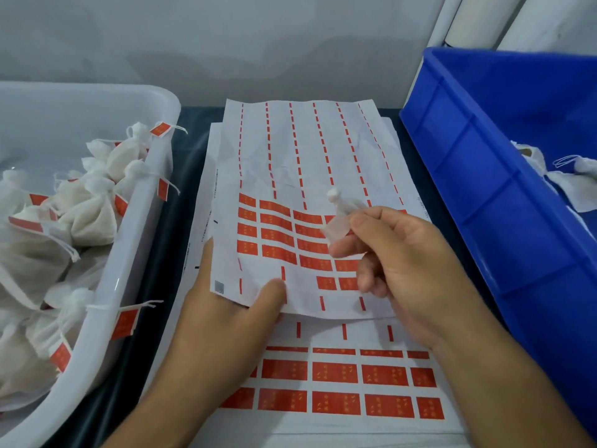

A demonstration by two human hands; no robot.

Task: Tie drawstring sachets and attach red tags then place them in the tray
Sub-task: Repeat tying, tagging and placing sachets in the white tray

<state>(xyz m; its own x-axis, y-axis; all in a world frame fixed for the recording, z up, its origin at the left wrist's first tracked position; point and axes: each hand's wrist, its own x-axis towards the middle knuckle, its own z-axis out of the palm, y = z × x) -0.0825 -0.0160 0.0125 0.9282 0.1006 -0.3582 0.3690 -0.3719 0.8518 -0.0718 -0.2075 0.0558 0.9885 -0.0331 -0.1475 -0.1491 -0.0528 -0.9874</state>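
Observation:
A white sheet of red tag stickers (290, 227) lies in the middle of the table, on top of a stack of similar sheets (339, 383). My left hand (232, 312) pinches the top sheet's near left corner, thumb on top, and lifts that edge. My right hand (410, 263) hovers over the sheet's right side and grips a small white sachet (339, 218) by its body, neck pointing up and away. The white tray (142, 240) at the left holds several tied sachets with red tags (93, 202).
A blue crate (504, 195) stands at the right with untied white sachets (568, 179) inside. The dark table surface (181, 189) shows between tray and sheets. A grey wall rises behind.

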